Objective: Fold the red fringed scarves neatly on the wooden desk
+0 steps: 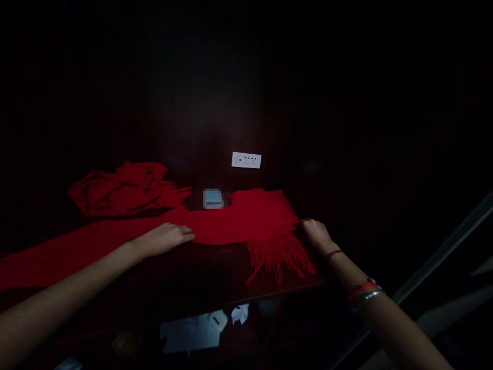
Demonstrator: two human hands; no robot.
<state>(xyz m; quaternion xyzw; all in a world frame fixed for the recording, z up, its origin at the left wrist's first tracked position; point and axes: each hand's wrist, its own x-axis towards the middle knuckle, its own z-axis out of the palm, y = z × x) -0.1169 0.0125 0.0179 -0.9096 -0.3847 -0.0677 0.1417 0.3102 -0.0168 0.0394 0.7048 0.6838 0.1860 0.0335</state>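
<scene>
A long red scarf (pixel 227 226) lies across a dark tabletop, running off the left side of the view. Its right part is folded over in layers, and a fringe (pixel 275 257) hangs toward the table's front edge. At the scarf's near edge, left of the folded part, my left hand (pixel 169 239) has its fingers closed on the cloth. My right hand (pixel 316 234) pinches the right end of the folded layers; its fingertips are partly hidden. Behind the scarf, to the left, sits a crumpled heap of red cloth (pixel 123 190).
A small blurred pale object (pixel 213 198) rests behind the scarf. Above it a white socket panel (pixel 246 160) is set in the dark wall. Below the tabletop, a lower level holds pale sheets (pixel 188 334) and a crumpled white piece (pixel 240 313). The surroundings are very dark.
</scene>
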